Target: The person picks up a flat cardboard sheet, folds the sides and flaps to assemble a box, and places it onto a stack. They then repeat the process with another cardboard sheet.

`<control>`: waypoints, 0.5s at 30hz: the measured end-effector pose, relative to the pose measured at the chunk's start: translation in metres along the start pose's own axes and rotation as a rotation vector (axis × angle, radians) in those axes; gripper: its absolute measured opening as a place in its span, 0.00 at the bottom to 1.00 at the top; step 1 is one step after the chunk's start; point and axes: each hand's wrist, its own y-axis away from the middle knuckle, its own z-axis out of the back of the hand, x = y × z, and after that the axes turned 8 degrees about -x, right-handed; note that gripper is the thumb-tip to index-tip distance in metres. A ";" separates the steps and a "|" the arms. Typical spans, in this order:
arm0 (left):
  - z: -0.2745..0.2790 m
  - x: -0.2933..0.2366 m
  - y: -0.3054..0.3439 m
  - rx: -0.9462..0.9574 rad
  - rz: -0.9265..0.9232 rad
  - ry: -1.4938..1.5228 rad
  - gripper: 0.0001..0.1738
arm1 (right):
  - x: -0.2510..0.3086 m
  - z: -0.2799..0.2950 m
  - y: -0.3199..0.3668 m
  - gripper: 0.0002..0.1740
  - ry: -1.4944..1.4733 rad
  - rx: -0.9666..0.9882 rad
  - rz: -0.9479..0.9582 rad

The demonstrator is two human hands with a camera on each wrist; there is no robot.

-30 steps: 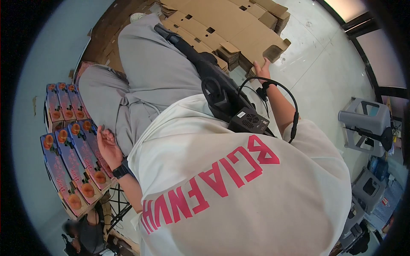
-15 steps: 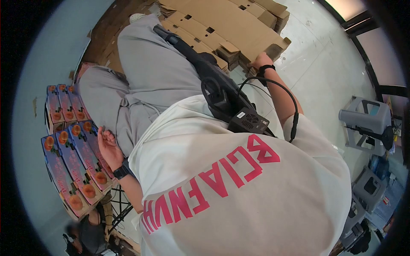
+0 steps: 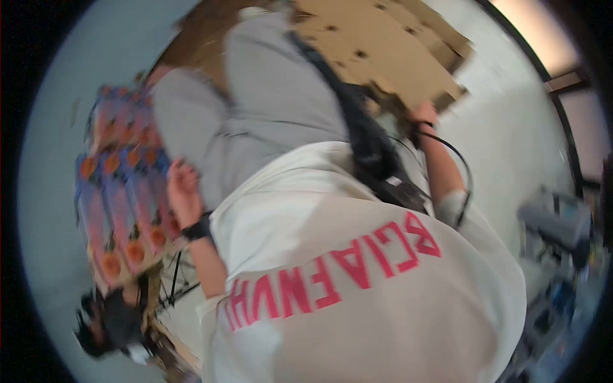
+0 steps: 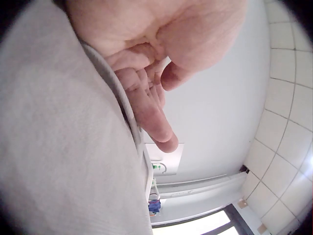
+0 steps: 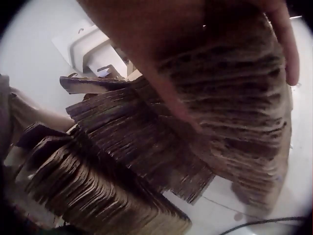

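Flattened cardboard boxes lie in stacks at the top of the head view, which is blurred. My right hand is at their near right corner. In the right wrist view, the thumb and fingers of that hand grip a thick stack of flattened cardboard by its layered edge, from opposite sides. My left hand hangs beside the grey trousers, holding nothing. In the left wrist view, the fingers of that hand are loosely bent next to pale cloth.
Blue and pink boxes with peach pictures stand in rows on the left. Another person is at the lower left. Grey step stools are on the right. A black cable runs past my right arm.
The head view has tilted, shifting most of the scene rightward. My right hand went from spread fingers at the cardboard's corner to gripping its edge. My left hand stays beside the trousers.
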 end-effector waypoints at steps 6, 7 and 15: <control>-0.006 -0.052 0.022 0.090 0.041 -0.232 0.19 | -0.012 0.006 0.010 0.38 -0.217 -0.119 0.192; -0.006 -0.073 0.029 0.030 -0.099 -0.299 0.16 | -0.022 0.002 -0.009 0.42 -0.337 0.028 0.392; 0.083 -0.229 0.067 -0.933 -1.033 -1.627 0.25 | -0.045 0.053 -0.021 0.33 -0.351 -0.082 0.347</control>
